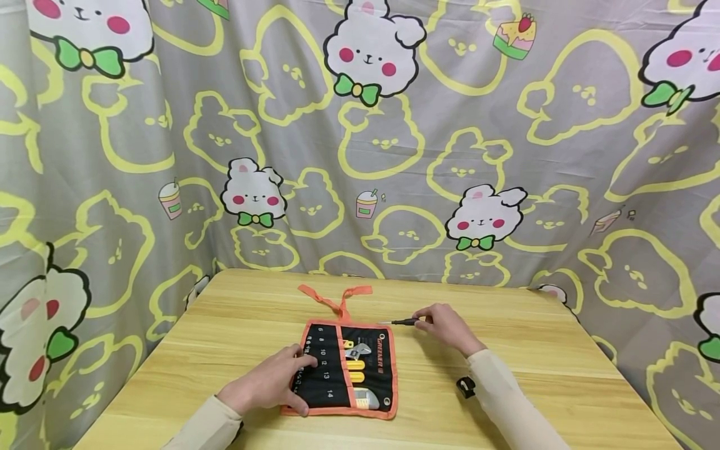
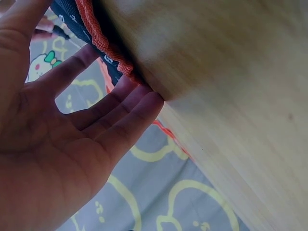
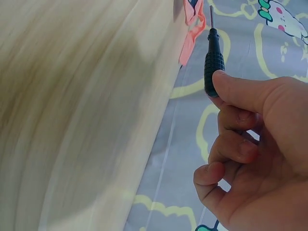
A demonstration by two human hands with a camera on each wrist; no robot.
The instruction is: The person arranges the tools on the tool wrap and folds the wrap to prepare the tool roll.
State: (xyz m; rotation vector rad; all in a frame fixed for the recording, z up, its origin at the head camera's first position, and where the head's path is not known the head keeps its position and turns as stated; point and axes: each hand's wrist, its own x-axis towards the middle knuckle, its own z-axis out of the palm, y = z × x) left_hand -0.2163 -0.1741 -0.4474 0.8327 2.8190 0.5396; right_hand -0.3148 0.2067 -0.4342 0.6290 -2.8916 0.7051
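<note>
A black tool pouch (image 1: 323, 375) with orange trim lies unrolled on the table, its left part marked with numbers. In its pockets sit an adjustable wrench (image 1: 358, 351), yellow-handled tools (image 1: 355, 370) and a grey-and-yellow tool (image 1: 367, 399) whose kind is partly hidden. My left hand (image 1: 269, 379) rests at the pouch's left side; in the left wrist view its relaxed fingers (image 2: 130, 120) touch the orange edge. Beyond the pouch's far right corner, my right hand (image 1: 448, 326) pinches a small black-handled screwdriver (image 3: 214, 65) between thumb and forefinger, its metal shaft pointing left in the head view.
An orange tie strap (image 1: 340, 303) spreads out behind the pouch on the wooden table (image 1: 540, 375). Patterned grey curtains (image 1: 394, 156) hang along the back and sides of the table. A small black object (image 1: 465, 387) shows beside the right sleeve.
</note>
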